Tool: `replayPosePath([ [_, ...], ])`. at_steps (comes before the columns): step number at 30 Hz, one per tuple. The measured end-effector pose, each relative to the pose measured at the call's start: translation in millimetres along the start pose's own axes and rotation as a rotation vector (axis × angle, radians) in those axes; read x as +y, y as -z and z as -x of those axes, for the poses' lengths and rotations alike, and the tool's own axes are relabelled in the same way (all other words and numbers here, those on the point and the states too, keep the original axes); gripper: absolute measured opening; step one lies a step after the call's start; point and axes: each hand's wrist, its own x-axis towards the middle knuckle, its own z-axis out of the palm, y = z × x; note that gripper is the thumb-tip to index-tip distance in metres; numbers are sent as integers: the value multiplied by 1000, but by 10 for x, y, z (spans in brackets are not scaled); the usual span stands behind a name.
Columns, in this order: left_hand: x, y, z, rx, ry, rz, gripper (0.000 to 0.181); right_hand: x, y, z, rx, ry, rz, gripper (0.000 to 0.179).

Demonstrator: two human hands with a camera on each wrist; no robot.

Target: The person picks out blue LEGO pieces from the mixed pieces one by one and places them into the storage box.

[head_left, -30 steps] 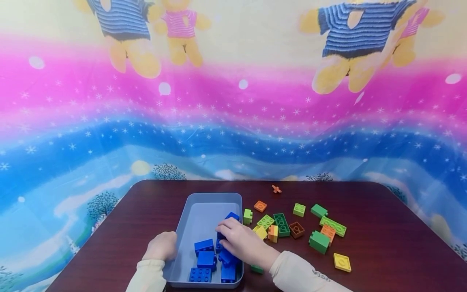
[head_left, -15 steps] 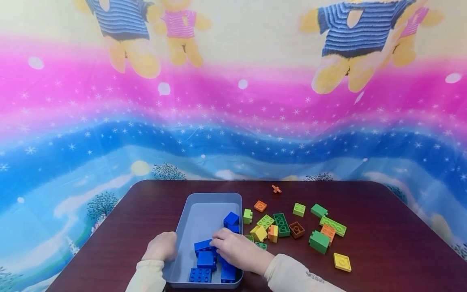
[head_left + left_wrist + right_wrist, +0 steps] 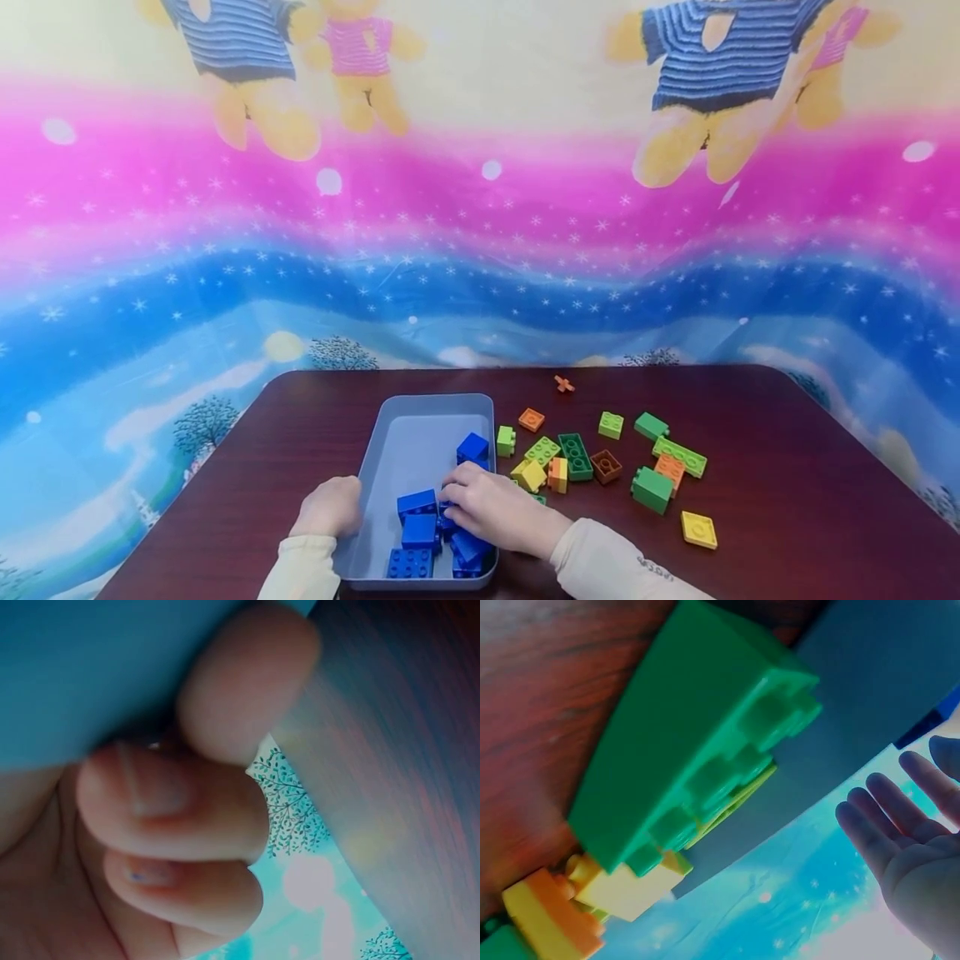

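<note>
A grey tray (image 3: 405, 433) with several blue bricks (image 3: 420, 532) in its near and right parts stands on the table. My left hand (image 3: 330, 506) grips the tray's left wall; the left wrist view shows its fingers (image 3: 180, 795) curled against the blue-tinted wall. Over the tray's right wall reaches my right hand (image 3: 502, 508), its fingertips among the blue bricks. In the right wrist view that hand's fingers (image 3: 896, 802) look extended and slightly spread, near a bit of blue brick (image 3: 922, 727). Whether the fingertips touch a brick is hidden in the head view.
Right of the tray lie loose green, lime, yellow, orange and brown bricks (image 3: 575, 457). A green brick (image 3: 690, 727) lies close outside the tray's wall. A small orange cross-shaped piece (image 3: 564, 384) is near the table's far edge. A printed cloth (image 3: 480, 208) hangs behind.
My right hand moved from the far blue brick at the tray's right wall toward the nearer ones, then slightly back. The left hand keeps its grip. The head view shifted slightly.
</note>
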Motion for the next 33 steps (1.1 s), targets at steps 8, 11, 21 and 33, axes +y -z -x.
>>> replayPosePath([
  [8,-57,40,-3,-13,38,8,22,115,194,227,124,-50,-43,15],
  [11,-67,77,-11,0,36,9,20,204,282,372,219,-58,-11,15],
  [21,56,256,35,238,78,-75,24,402,460,906,352,-198,21,15],
  [33,677,0,251,487,-351,-18,44,423,467,1253,291,-428,82,32],
])
